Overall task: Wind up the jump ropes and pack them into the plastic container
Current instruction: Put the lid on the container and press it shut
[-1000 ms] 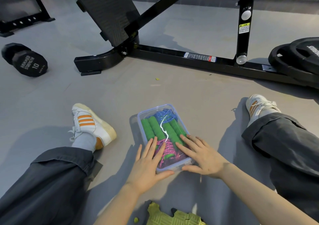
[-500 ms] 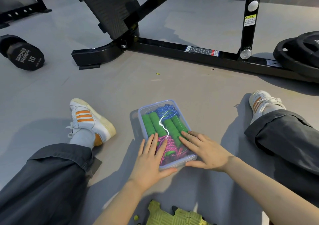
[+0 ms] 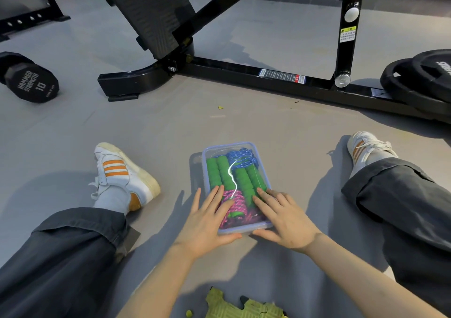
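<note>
We log: dumbbell (image 3: 31, 80) far left | left hand (image 3: 207, 222) flat on plastic container (image 3: 229, 145), fingers spread | container on floor (image 3: 244, 115) before us, jump ropes (image 3: 225, 173) coiled inside | right hand (image 3: 285, 222) flat on it, fingers loosely spread | weight plates (image 3: 419, 78) far right

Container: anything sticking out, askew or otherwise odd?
Nothing odd at the container: it is closed, with the ropes all inside and none trailing out. The left hand and right hand lie flat on its near end. The only strays are a yellow-green scrap on the floor beyond it and another by the foam tile.
</note>
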Demonstrator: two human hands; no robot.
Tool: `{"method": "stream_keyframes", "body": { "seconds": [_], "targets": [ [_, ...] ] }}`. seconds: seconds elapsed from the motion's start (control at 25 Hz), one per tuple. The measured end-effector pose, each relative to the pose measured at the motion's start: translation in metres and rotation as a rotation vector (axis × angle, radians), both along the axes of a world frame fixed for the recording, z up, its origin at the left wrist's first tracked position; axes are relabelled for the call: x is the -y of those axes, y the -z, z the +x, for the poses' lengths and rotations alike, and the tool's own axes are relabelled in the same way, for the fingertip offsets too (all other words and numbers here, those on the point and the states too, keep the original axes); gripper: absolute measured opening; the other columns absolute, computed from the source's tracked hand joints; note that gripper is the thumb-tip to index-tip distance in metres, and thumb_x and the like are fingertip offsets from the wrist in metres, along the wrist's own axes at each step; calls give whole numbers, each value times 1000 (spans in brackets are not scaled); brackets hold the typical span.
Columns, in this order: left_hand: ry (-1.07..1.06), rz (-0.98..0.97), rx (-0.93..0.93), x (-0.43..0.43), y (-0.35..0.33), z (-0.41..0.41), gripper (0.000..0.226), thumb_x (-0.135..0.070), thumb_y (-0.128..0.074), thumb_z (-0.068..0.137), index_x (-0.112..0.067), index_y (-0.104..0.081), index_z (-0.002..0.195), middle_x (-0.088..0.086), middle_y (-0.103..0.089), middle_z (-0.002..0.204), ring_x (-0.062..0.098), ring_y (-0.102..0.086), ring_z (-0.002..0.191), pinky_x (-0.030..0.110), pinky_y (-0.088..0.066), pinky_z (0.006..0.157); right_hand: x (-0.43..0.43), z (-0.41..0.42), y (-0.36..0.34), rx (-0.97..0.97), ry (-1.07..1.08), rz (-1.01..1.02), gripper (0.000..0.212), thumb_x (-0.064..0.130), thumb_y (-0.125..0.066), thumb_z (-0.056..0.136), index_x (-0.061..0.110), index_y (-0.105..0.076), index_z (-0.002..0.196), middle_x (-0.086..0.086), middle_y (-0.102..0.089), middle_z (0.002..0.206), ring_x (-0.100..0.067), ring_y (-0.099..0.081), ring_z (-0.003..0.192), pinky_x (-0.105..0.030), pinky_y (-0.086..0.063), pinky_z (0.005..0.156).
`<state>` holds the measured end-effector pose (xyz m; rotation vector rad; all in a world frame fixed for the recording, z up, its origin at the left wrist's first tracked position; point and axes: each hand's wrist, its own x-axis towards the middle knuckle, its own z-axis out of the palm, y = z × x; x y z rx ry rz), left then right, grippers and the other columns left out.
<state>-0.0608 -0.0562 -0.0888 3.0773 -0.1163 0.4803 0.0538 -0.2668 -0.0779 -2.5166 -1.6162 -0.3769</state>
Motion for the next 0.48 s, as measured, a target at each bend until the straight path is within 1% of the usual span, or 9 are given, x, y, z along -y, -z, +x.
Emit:
{"method": "stream_keyframes", "body": {
  "seconds": [0.08, 0.16, 0.2, 0.28, 0.32, 0.36, 0.44, 0.48],
  "targets": [
    [66, 58, 34, -15, -5, 4, 68, -66, -39, 79, -19, -55, 125, 14, -55, 134, 24, -43, 129, 53, -21, 105, -5, -13, -3, -24, 82, 18, 66, 63, -30, 90, 11, -48, 127, -16, -59, 126, -31, -56, 101, -36, -35, 86],
    [82, 121, 56, -33, -12, 3, 61, -59, -41, 79, -20, -65, 119, 15, -59, 129, 26, -50, 122, 54, -25, 102, -12, -31, -7, -77, 119, 36, 62, 59, -28, 92, 12, -47, 129, -17, -59, 124, -30, -57, 94, -36, -34, 82],
    [71, 152, 66, -43, -13, 2, 56, -53, -43, 78, -21, -69, 115, 15, -61, 127, 26, -50, 120, 54, -26, 101, -16, -38, -9, -118, 114, 35, 61, 57, -30, 92, 13, -46, 130, -16, -59, 125, -29, -56, 93, -36, -33, 82],
    [13, 173, 99, -56, -14, -6, 42, -33, -51, 75, -18, -72, 108, 16, -64, 120, 26, -47, 116, 52, -28, 97, -20, -49, -17, -201, 75, 42, 58, 54, -32, 93, 15, -46, 133, -10, -58, 128, -25, -55, 95, -33, -32, 87],
    [-48, 125, 105, -54, -14, -10, 43, -24, -51, 70, -17, -73, 106, 16, -66, 115, 26, -49, 112, 49, -30, 95, -22, -51, -21, -235, 40, 52, 56, 51, -33, 94, 15, -46, 134, -6, -58, 129, -23, -53, 98, -32, -30, 90],
    [-126, 46, 108, -46, -14, -13, 46, -21, -47, 67, -16, -73, 104, 14, -67, 110, 27, -54, 106, 45, -32, 92, -23, -50, -24, -272, -3, 52, 53, 48, -32, 95, 15, -46, 134, -3, -58, 130, -22, -50, 102, -31, -29, 94],
    [-297, -118, 48, -13, -15, -17, 45, -21, -45, 68, -12, -73, 102, 14, -68, 105, 30, -66, 95, 41, -44, 86, -24, -41, -27, -272, -40, 38, 48, 43, -25, 98, 16, -47, 131, -1, -59, 128, -23, -47, 109, -33, -25, 100],
    [-358, -192, -16, 8, -16, -16, 44, -24, -48, 69, -9, -72, 103, 17, -68, 108, 34, -67, 95, 42, -50, 83, -23, -32, -27, -251, 11, 39, 50, 43, -19, 99, 16, -49, 129, -3, -58, 128, -26, -48, 113, -36, -24, 103]
  ]
}}
